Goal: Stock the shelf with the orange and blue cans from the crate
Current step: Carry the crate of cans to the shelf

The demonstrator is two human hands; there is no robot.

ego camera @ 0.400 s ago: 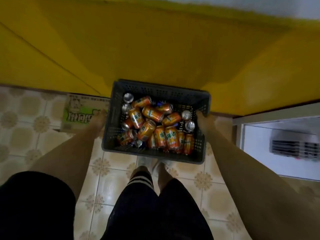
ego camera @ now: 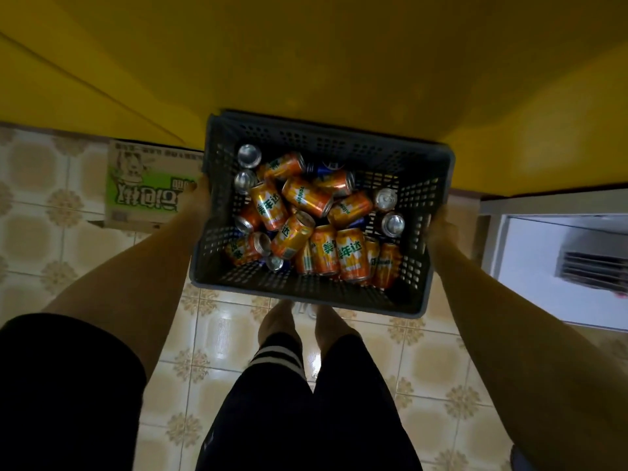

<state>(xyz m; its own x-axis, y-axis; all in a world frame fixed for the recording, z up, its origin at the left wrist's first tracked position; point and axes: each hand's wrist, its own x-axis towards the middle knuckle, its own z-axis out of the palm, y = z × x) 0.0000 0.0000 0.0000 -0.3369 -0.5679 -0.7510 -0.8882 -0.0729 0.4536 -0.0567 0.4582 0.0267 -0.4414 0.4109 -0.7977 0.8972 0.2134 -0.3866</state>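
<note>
A dark grey perforated plastic crate [ego camera: 319, 141] hangs in front of me above the tiled floor, filled with several orange cans [ego camera: 307, 196] lying jumbled. Blue cans [ego camera: 328, 166] show only in small patches beneath them. My left hand [ego camera: 200, 195] grips the crate's left side and my right hand [ego camera: 441, 229] grips its right side; the fingers of both are hidden behind the crate walls. No shelf is clearly visible.
A yellow wall [ego camera: 306, 62] rises straight ahead behind the crate. A green and white cardboard box [ego camera: 149, 185] lies on the floor to the left. A white cabinet or appliance [ego camera: 557, 263] stands at the right. My legs and bare feet [ego camera: 299, 321] are below the crate.
The crate has come up and closer to me, held in both hands, and it now looks larger and slightly tilted.
</note>
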